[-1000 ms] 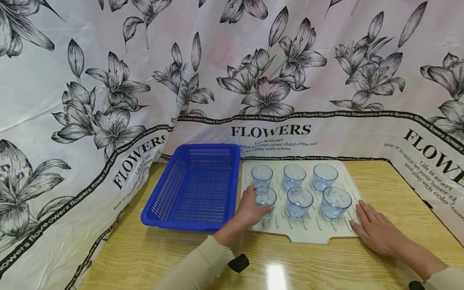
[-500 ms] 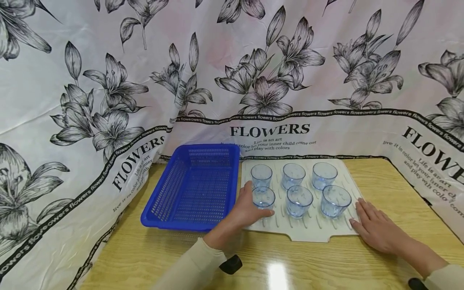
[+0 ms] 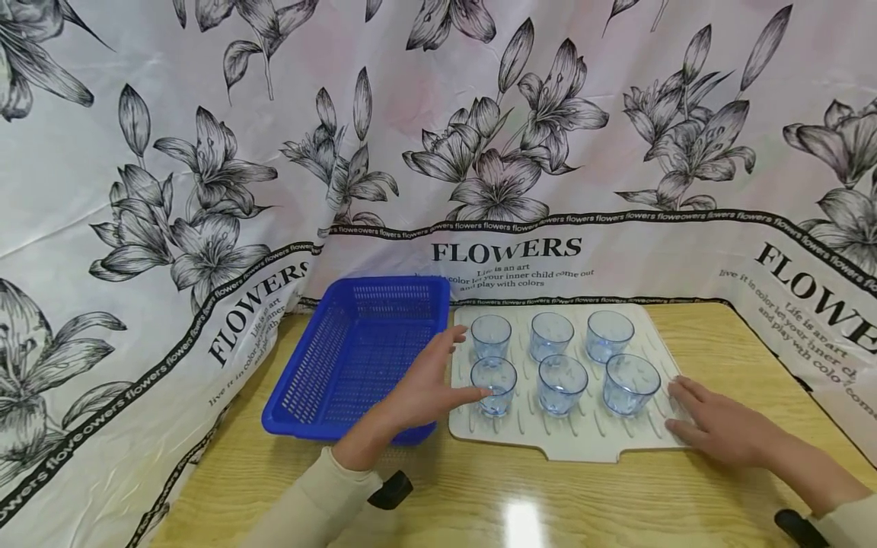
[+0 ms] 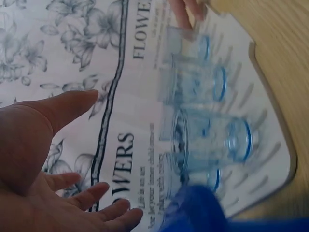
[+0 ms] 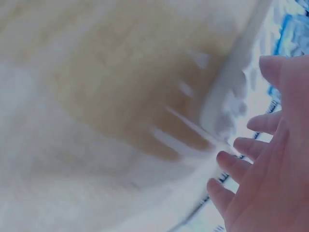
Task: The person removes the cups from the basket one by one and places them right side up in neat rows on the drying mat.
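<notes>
Several clear blue-tinted glasses stand upright in two rows of three on a white ridged draining tray (image 3: 582, 449). My left hand (image 3: 421, 390) hovers at the tray's left side, fingers and thumb spread apart. In the head view its thumb tip overlaps the front-left glass (image 3: 500, 402); the left wrist view shows a gap between the hand (image 4: 63, 159) and the nearest glass (image 4: 207, 140). At the tray's right edge is my right hand (image 3: 726, 430), its fingers extended and holding nothing. Closest to it stands the front-right glass (image 3: 630, 392).
A blue perforated plastic basket (image 3: 288, 396) sits left of the tray, partly behind my left forearm. Both rest on a wood-grain table (image 3: 479, 502). A flower-printed curtain (image 3: 384, 183) hangs behind and along the sides.
My left hand has drawn away leftward from the front-left glass, its thumb and fingers opening wider. That glass stays on the tray. My right hand remains by the tray's right edge.
</notes>
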`<action>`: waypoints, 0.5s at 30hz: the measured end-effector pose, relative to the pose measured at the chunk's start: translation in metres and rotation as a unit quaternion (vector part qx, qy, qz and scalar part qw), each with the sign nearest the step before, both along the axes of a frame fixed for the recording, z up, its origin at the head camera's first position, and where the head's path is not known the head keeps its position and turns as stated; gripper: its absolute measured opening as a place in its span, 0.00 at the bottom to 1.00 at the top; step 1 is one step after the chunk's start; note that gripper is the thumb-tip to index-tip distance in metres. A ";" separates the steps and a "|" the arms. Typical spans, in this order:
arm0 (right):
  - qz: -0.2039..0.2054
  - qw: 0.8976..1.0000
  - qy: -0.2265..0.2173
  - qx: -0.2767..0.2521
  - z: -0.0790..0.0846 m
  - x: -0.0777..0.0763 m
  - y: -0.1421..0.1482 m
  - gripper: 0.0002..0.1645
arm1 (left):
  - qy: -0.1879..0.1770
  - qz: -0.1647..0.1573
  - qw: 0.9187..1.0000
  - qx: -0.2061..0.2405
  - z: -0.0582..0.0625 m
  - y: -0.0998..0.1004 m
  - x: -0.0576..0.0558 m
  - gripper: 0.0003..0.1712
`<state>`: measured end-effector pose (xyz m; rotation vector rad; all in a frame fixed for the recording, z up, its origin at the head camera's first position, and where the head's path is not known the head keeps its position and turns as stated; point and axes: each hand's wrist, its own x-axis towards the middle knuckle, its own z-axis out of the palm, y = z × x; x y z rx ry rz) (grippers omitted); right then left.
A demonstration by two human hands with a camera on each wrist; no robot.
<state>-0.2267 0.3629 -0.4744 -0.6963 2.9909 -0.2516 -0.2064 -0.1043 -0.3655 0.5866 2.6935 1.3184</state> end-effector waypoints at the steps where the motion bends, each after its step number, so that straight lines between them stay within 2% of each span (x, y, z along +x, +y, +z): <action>1: 0.000 1.000 0.010 0.011 0.004 0.000 0.000 0.44 | 0.009 0.004 1.000 -0.011 0.001 -0.004 -0.001 0.53; 5: 0.002 0.996 0.071 0.061 0.019 -0.002 -0.003 0.44 | 0.054 0.022 0.996 -0.064 0.002 -0.020 -0.007 0.52; 8: 0.006 0.991 0.113 0.078 0.028 -0.005 -0.006 0.45 | 0.105 0.038 0.987 -0.119 0.000 -0.032 -0.013 0.51; 11: 0.011 0.985 0.152 0.080 0.034 -0.009 -0.007 0.44 | 0.170 0.048 0.967 -0.182 -0.001 -0.041 -0.019 0.48; 15: 0.016 0.978 0.194 0.081 0.039 -0.011 -0.008 0.43 | 0.247 0.043 0.932 -0.261 -0.001 -0.051 -0.027 0.45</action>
